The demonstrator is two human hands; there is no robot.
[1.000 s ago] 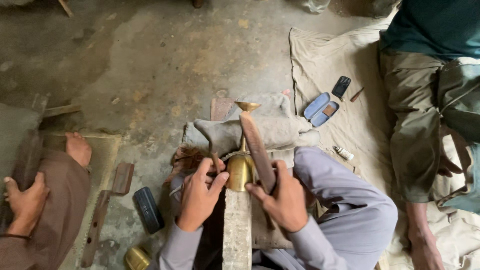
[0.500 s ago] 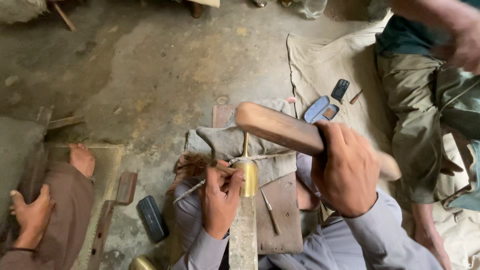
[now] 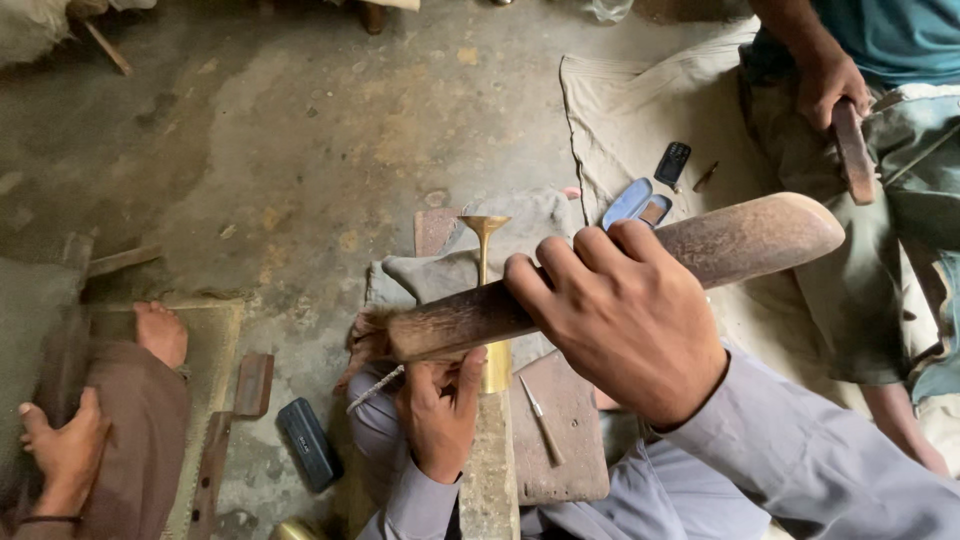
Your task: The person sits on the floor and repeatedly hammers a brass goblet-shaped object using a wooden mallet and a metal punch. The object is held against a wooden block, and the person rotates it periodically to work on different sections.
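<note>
Two bare hands are at work: the right hand (image 3: 625, 318) is wrapped tight around a long, worn wooden paddle-shaped mallet (image 3: 620, 275), its frayed end just above the left hand (image 3: 440, 415). That left hand grips a slender brass funnel-topped stem (image 3: 487, 262), upright on a narrow metal bar (image 3: 488, 470); its fingertips are partly hidden, perhaps also pinching a thin rod (image 3: 375, 389).

A worn, matt wooden mallet (image 3: 610, 275) with a frayed end, a shiny brass stem (image 3: 486, 240), coarse grey cloth (image 3: 440, 270), and a rough, stained concrete floor (image 3: 300, 130).
</note>
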